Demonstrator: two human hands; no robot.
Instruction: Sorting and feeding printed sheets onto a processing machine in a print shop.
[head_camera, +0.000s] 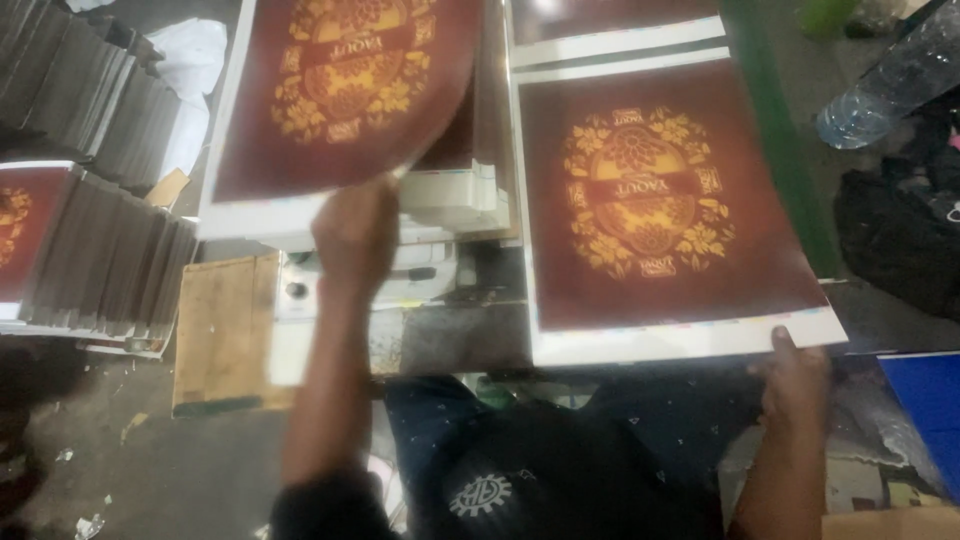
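My left hand (355, 235) pinches the near edge of a dark red printed sheet with a gold floral emblem (340, 95), lifted and curling so it clears the stack. My right hand (795, 375) grips the near right corner of the matching flat sheet (660, 210), steadying it on the bench (450, 340). Grey stacked boards (100, 250) sit far left.

Two printed sheets, dark maroon with a gold floral emblem and white margins. The lifted sheet (340, 100) hangs tilted at upper left, its lower edge curling, pinched from beneath. The flat sheet (660, 210) lies on the stack at right, print facing up, its near right corner held at the white margin.
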